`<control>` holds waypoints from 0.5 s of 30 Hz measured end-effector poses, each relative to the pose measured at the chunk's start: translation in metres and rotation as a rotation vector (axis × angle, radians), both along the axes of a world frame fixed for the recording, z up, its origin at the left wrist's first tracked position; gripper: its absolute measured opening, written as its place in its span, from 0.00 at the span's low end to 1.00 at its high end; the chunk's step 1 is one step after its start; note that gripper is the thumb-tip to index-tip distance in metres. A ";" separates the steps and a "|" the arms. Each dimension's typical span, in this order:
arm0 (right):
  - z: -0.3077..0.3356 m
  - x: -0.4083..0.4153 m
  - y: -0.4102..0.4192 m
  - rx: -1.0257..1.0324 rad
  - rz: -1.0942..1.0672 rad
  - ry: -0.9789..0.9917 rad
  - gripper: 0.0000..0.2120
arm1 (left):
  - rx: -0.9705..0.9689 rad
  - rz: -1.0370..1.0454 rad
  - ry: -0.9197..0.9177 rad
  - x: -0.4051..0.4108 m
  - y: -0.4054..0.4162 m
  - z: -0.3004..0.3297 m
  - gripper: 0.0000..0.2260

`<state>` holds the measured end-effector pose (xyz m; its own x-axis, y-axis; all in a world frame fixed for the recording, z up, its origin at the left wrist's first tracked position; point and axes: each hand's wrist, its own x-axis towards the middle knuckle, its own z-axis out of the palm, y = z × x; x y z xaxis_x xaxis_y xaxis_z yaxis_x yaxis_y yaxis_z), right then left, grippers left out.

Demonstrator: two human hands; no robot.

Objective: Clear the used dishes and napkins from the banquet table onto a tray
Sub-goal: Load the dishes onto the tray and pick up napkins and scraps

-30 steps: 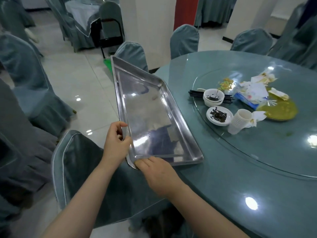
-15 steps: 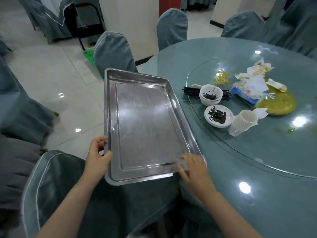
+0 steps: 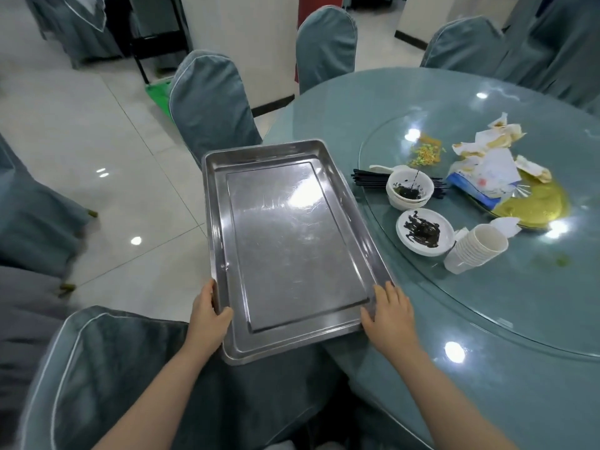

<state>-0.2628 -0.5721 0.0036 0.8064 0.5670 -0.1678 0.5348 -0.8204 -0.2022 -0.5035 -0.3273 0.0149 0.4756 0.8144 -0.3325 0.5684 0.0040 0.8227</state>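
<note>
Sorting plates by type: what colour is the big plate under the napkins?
Gold plate, clearest in the head view.

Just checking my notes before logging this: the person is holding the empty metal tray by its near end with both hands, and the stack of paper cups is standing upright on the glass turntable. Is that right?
Not quite. In the head view the stack of paper cups lies on its side on the glass turntable, not upright. The rest holds: the left hand and right hand hold the empty metal tray by its near end.
</note>
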 end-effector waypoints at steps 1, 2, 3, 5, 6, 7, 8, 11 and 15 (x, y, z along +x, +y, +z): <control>-0.002 0.001 -0.001 -0.002 -0.005 -0.012 0.28 | 0.009 -0.022 0.036 0.000 0.003 -0.008 0.31; -0.003 0.001 -0.002 -0.011 -0.007 -0.027 0.27 | 0.010 -0.029 0.051 0.001 0.002 -0.010 0.32; -0.005 0.001 -0.003 -0.020 -0.006 -0.045 0.27 | 0.028 -0.040 0.062 0.002 0.000 -0.010 0.32; -0.008 0.000 -0.004 -0.022 -0.007 -0.082 0.26 | 0.077 -0.067 0.059 0.005 -0.005 -0.001 0.32; -0.009 -0.001 -0.004 -0.019 -0.008 -0.092 0.25 | 0.092 -0.076 0.069 0.005 -0.005 -0.001 0.33; -0.010 0.000 -0.004 -0.016 -0.011 -0.096 0.25 | 0.105 -0.083 0.078 0.005 -0.005 -0.002 0.34; -0.010 0.000 -0.004 -0.015 -0.011 -0.096 0.25 | 0.111 -0.076 0.092 0.005 -0.003 -0.005 0.34; -0.010 0.003 -0.004 0.020 -0.016 -0.088 0.25 | 0.149 -0.020 0.143 0.010 -0.003 -0.001 0.30; -0.007 0.016 -0.007 0.164 -0.046 -0.070 0.23 | 0.325 0.045 0.133 0.022 0.000 0.011 0.26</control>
